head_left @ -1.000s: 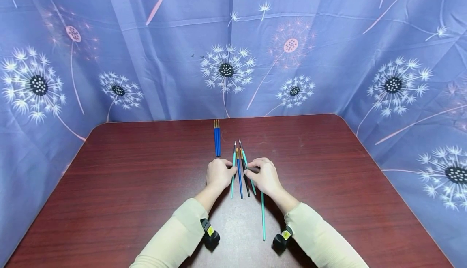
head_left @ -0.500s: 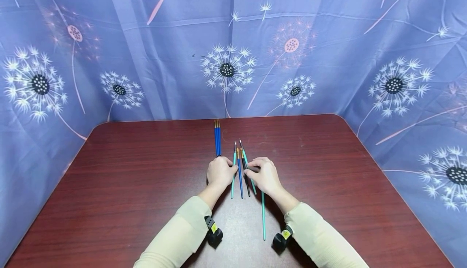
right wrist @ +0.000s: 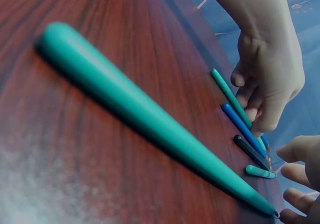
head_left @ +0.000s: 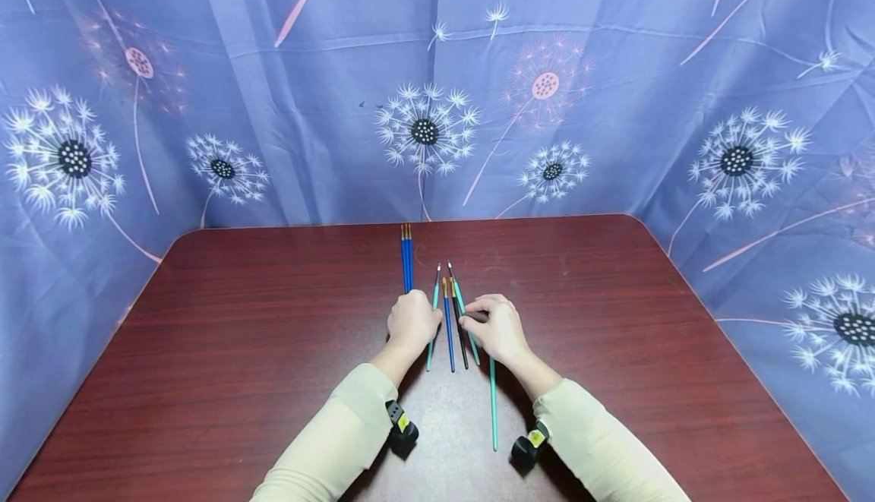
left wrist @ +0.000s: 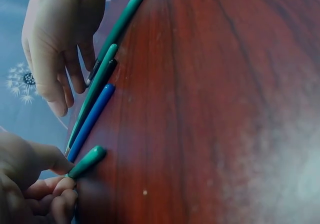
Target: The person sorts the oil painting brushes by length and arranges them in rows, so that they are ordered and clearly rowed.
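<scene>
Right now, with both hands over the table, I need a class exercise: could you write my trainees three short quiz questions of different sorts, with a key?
1. Multiple choice: what colour is the paintbrush handle that the left hand pinches? (a) black (b) turquoise (c) blue

2. True or false: the three blue paintbrushes near the far edge of the table have their bristle ends toward the dandelion-print cloth.

3. Fill in: in the head view, immediately right of the lone blue paintbrush lies a ____ paintbrush.

Key
1. b: it pinches a turquoise paintbrush.
2. True.
3. Black: the black paintbrush lies there.
</scene>
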`<state>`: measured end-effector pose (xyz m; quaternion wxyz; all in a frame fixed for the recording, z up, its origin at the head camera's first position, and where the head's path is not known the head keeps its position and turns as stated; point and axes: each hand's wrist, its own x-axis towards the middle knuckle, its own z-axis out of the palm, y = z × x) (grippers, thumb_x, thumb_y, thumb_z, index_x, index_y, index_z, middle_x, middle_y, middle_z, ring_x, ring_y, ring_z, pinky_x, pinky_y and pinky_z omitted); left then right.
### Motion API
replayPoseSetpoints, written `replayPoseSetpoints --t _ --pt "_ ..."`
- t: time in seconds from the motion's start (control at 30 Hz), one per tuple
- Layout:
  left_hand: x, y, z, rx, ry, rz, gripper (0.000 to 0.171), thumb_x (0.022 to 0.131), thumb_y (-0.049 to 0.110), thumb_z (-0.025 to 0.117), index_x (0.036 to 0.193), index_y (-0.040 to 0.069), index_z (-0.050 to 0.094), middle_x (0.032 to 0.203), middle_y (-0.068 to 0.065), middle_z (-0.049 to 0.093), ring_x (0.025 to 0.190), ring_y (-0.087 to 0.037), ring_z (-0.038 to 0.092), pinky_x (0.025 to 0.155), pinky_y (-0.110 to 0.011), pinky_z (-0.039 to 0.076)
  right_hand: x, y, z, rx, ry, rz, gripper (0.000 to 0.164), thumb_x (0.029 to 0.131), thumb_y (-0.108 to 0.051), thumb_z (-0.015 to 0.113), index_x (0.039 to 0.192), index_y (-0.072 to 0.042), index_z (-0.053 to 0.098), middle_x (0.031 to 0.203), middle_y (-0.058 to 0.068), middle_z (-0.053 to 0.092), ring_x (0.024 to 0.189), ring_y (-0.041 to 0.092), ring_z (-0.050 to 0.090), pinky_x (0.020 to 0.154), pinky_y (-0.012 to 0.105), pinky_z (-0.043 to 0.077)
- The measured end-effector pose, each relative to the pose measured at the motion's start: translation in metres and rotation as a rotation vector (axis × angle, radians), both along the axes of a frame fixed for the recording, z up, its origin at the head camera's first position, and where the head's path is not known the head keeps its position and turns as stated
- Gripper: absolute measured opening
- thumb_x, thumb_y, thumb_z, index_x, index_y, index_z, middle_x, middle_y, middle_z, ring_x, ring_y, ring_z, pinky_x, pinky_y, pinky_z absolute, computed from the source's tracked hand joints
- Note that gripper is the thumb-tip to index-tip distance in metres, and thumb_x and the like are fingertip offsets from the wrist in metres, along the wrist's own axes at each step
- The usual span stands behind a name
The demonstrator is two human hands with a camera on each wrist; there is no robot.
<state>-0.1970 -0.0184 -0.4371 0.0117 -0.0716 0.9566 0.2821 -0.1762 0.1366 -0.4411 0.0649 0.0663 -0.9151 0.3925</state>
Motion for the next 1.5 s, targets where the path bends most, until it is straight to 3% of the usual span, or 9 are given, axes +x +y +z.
replayPoseSetpoints --t 0.23,0.47,0.6,0.87,1.17,1.3,1.5 --pt "0.0 0.004 0.001 -0.004 0.051 -0.029 0.03 0.081 0.02 0.065 0.055 0.013 0.05 0.059 -0.003 0.058 0.058 -0.021 0.058 0.054 -0.039 0.05 0.0 0.0 -0.002 -0.009 -0.015 -0.003 0.02 0.08 -0.019 0.073 0.094 -0.005 0.074 0.116 0.015 0.063 0.112 0.031 0.055 0.103 0.049 0.037" --pt "-0.002 0.003 -0.004 0.048 0.057 -0.026 0.036 0.08 0.019 0.062 0.052 0.016 0.04 0.05 0.003 0.039 0.05 -0.017 0.044 0.047 -0.032 0.04 0.001 -0.002 -0.004 0.006 -0.009 -0.005 0.02 0.08 -0.019 0.073 0.094 -0.005 0.074 0.116 0.015 0.063 0.111 0.033 0.054 0.099 0.049 0.039" --pt "-0.001 0.001 -0.005 0.088 0.047 -0.022 0.036 0.08 0.019 0.061 0.052 0.017 0.039 0.049 0.005 0.034 0.047 -0.016 0.038 0.045 -0.029 0.035 0.003 -0.003 -0.006 0.012 -0.012 -0.01 0.019 0.08 -0.02 0.073 0.094 -0.006 0.074 0.118 0.014 0.061 0.114 0.035 0.051 0.1 0.053 0.036" --pt "0.0 -0.001 -0.004 0.091 0.03 -0.004 0.037 0.081 0.022 0.063 0.052 0.016 0.041 0.048 0.005 0.037 0.048 -0.016 0.041 0.048 -0.029 0.037 0.005 -0.006 -0.009 0.019 -0.033 -0.023 0.021 0.08 -0.022 0.072 0.095 -0.008 0.073 0.123 0.013 0.058 0.119 0.037 0.047 0.1 0.058 0.029" --pt "0.002 -0.002 0.0 0.129 0.017 -0.001 0.042 0.08 0.021 0.062 0.044 0.019 0.04 0.04 0.007 0.035 0.045 -0.014 0.041 0.047 -0.027 0.036 0.006 -0.009 -0.009 0.027 -0.027 -0.025 0.018 0.079 -0.021 0.072 0.093 -0.01 0.073 0.123 0.013 0.058 0.118 0.037 0.046 0.097 0.056 0.029" --pt "0.005 -0.004 0.001 0.148 0.02 -0.01 0.039 0.08 0.022 0.063 0.044 0.018 0.047 0.041 0.007 0.043 0.048 -0.013 0.046 0.05 -0.027 0.041 0.006 -0.009 -0.01 0.023 -0.017 -0.028 0.016 0.077 -0.02 0.073 0.089 -0.01 0.073 0.123 0.012 0.059 0.117 0.037 0.047 0.096 0.055 0.03" --pt "0.01 -0.008 0.0 0.207 0.034 0.012 0.017 0.076 0.024 0.067 0.061 0.015 0.065 0.066 0.001 0.066 0.068 -0.017 0.062 0.066 -0.034 0.053 0.005 -0.009 -0.012 0.024 -0.012 -0.026 0.015 0.076 -0.021 0.074 0.087 -0.01 0.073 0.121 0.012 0.06 0.116 0.037 0.047 0.097 0.055 0.029"
